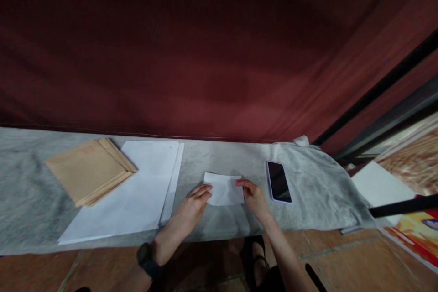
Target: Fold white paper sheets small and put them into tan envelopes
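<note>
A small white sheet of paper (226,192), apparently folded, is held just over the grey cloth in front of me. My left hand (198,198) pinches its left edge, thumb and fingers closed on it. At the opposite edge, my right hand (252,196) grips the paper between thumb and forefinger. The paper's underside is hidden. Left of my hands lie large white sheets (137,200) in a loose stack. Several brown envelopes (91,169) rest partly on top of them.
A phone (278,182) in a pale purple case lies right of my right hand. Grey cloth (318,187) covers the narrow table. A dark red curtain (219,77) hangs behind it. Black poles (379,84) and a red-yellow printed package (417,232) stand at the right.
</note>
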`<state>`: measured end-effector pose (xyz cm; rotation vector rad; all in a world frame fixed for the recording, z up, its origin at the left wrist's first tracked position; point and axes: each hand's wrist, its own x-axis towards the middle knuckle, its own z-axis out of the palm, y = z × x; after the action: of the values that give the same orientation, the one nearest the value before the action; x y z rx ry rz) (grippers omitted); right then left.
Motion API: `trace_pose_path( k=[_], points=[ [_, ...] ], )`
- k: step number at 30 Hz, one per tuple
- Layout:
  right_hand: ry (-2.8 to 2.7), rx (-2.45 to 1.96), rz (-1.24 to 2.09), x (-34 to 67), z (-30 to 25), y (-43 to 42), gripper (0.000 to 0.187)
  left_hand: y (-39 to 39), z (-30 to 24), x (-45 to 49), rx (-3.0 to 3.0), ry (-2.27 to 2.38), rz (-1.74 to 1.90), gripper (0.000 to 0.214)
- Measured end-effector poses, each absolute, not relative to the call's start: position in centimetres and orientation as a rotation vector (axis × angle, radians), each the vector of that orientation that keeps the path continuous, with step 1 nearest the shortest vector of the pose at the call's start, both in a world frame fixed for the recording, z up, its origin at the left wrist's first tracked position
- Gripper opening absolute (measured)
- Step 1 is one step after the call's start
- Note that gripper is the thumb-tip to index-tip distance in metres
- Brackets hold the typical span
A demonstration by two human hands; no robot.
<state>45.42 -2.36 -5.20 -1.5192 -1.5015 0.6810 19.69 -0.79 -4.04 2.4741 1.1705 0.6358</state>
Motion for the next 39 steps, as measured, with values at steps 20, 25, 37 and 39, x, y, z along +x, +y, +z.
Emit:
trace_pose_path(
  k=[20, 25, 37, 39],
  points=[
    [-1.709, -1.601, 0.385, 43.9, -5.9, -2.6, 0.041, -1.5, -3.9, 20.6, 2.342, 1.324, 0.663, 0.040],
    [-1.683, -1.611, 0.337, 44.0, -6.1, -2.3, 0.040, -1.8, -4.0, 20.8, 2.357, 1.313, 0.659, 0.036],
    [-1.675, -1.651, 0.340, 43.7, -5.4, -2.1, 0.041, -2.3, -4.0, 22.1, 2.600, 1.436, 0.465, 0.033],
    [-1.680, -1.654, 0.334, 43.6, -5.3, -2.1, 0.040, -2.3, -4.4, 22.5, 2.592, 1.463, 0.506, 0.035]
  ],
)
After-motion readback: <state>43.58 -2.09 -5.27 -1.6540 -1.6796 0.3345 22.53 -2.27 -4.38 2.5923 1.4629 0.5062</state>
